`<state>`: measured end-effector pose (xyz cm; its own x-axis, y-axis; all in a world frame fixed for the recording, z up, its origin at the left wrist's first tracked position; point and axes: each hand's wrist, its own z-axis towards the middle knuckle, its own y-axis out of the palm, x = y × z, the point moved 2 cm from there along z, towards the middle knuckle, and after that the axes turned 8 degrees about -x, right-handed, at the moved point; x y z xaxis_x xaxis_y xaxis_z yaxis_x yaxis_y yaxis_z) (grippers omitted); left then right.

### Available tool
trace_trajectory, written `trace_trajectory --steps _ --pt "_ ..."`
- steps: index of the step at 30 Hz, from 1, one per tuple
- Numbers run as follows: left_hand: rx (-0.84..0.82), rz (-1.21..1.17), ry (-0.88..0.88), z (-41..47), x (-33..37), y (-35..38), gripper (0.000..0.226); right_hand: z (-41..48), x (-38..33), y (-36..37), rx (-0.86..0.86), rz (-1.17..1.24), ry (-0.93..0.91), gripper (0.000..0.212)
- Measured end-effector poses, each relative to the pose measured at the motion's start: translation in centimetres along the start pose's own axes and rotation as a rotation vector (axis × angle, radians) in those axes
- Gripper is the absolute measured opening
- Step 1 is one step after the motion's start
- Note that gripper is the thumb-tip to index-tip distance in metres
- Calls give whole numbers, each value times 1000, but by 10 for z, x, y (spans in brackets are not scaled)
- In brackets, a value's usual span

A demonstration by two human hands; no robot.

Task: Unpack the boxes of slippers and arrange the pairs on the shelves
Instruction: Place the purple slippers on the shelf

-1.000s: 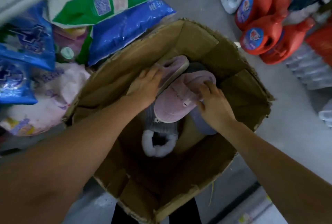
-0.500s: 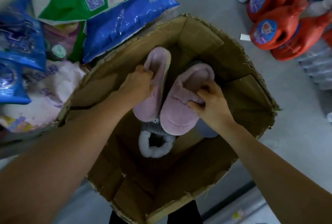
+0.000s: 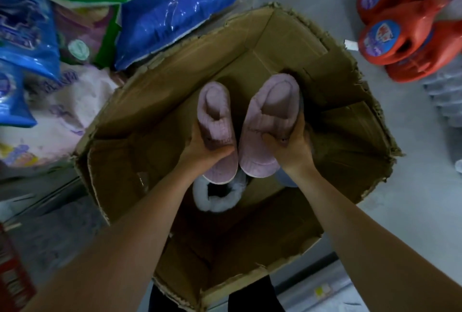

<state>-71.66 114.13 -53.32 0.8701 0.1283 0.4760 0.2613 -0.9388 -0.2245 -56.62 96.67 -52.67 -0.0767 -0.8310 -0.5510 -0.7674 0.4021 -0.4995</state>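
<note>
1. Grey concrete floor (image 3: 412, 186): fills the right side and lower corners of the frame.
2. Open brown cardboard box (image 3: 160, 101): centre frame, flaps spread, edges ragged.
3. Glossy blue plastic bag (image 3: 175, 16): upper left, lying against the box's upper edge.
4. Red-orange plastic detergent jugs (image 3: 400, 44): upper right, on the floor, apart from the box.
5. Left pink plush slipper (image 3: 215, 109) and right pink plush slipper (image 3: 272, 111): centre frame, over the box opening, side by side. Toes touching and pointing to the lower frame.
6. Left hand (image 3: 205, 151): fingers wrapped round the left slipper's upper. Right hand (image 3: 292, 146): grips the right slipper, thumb across its top.
7. Grey slipper with white fleece lining (image 3: 215, 199): inside the box, just below the pair, partly hidden.
</note>
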Motion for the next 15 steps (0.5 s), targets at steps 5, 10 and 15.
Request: trace_trajectory --steps 5,10,15 --pt "9 53 18 -3 7 -9 109 0 -2 1 -144 187 43 108" --pt "-91 -144 46 -27 12 -15 119 -12 -20 -4 -273 315 -96 91" --pt "-195 -378 78 -71 9 -23 90 -28 -36 -27 -366 322 -200 69"
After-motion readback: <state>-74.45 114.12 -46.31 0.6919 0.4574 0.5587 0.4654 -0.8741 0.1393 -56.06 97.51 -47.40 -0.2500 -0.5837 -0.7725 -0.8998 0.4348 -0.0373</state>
